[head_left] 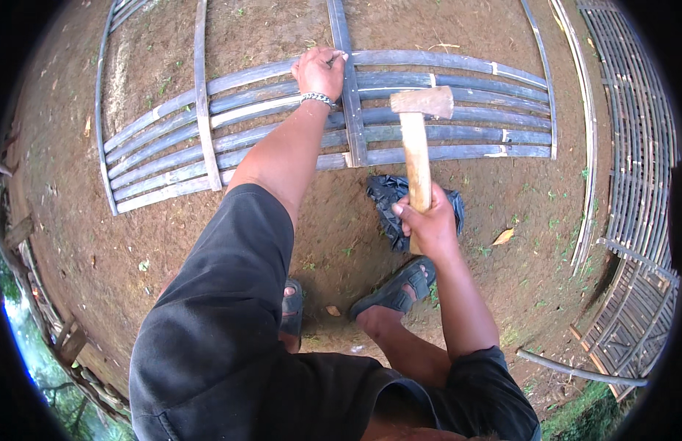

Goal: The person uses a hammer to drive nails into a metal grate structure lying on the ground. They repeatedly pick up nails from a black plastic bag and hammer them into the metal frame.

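Note:
My left hand [320,73], a chain bracelet at its wrist, rests on the top slat of a bamboo frame [458,134], just left of the central upright strip [348,95]. Its fingers are pinched together; whatever small thing they hold is too hidden to name. In my right hand [432,224] is a hatchet [416,154], gripped low on its pale wooden handle. The hatchet's worn brownish head is raised over the slats, right of the central strip, and its blunt end points toward my left hand. Several split bamboo slats cross the upright strips.
A crumpled black plastic bag [388,202] lies on the dirt behind my right hand, near my sandal [399,290]. Long bamboo strips [587,147] and a slatted bamboo panel [634,132] lie to the right. A curved pole [576,371] is at the lower right.

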The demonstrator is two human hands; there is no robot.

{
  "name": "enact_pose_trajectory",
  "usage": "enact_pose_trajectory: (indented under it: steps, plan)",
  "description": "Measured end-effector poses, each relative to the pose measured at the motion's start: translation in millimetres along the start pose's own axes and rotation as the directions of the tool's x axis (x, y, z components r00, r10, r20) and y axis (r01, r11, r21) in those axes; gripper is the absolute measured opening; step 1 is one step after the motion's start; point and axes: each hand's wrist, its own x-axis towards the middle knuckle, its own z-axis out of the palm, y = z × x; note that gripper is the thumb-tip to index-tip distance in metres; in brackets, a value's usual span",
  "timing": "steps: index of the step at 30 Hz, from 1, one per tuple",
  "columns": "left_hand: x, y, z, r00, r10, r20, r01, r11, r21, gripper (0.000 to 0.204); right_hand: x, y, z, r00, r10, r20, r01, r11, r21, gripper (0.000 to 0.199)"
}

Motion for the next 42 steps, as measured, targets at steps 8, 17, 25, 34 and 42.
enact_pose_trajectory:
  steps: [8,17,25,34,42]
  plan:
    - [-2,5,8,0.997,0.072,-0.001,-0.071,0.990,0.125,0.013,8,8,15,0.992,0.087,0.091,-0.090,0.995,0.036,0.033]
    - [0,5,7,0.988,0.151,-0.016,-0.147,0.976,0.160,0.011,76,-4,31,0.987,-0.149,-0.055,0.119,0.923,-0.366,0.044]
    - [1,6,10,0.986,0.159,-0.050,-0.151,0.980,0.130,0.008,148,-16,38,0.890,-0.456,0.015,0.330,0.620,-0.712,0.047]
    - [-1,5,8,0.985,0.164,-0.051,-0.155,0.977,0.147,0.007,157,-18,34,0.906,-0.422,0.015,0.290,0.594,-0.750,0.047]
    - [-1,3,8,0.985,0.165,-0.050,-0.157,0.977,0.146,0.007,154,-24,36,0.879,-0.477,-0.001,0.319,0.590,-0.742,0.044]
